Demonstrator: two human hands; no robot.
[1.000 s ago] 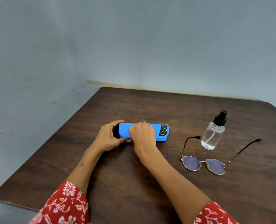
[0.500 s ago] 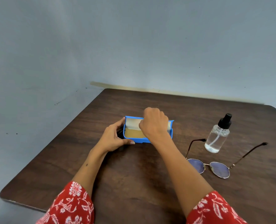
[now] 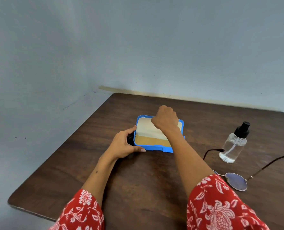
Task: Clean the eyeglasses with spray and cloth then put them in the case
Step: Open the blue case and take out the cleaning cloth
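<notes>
1. Gripping the near-left end of the blue eyeglass case [image 3: 154, 147], the left hand [image 3: 123, 145] curls its thumb along the case's near edge and its fingers round the left end.
2. The right hand [image 3: 165, 119] is curled over the raised lid's far rim, holding it up; its fingertips are hidden.
3. The case lies open at the middle of the brown table [image 3: 146, 188], showing a pale lining and tan floor.
4. The eyeglasses [image 3: 236, 180] lie unfolded near right, the spray bottle [image 3: 234, 145] upright just beyond them.
</notes>
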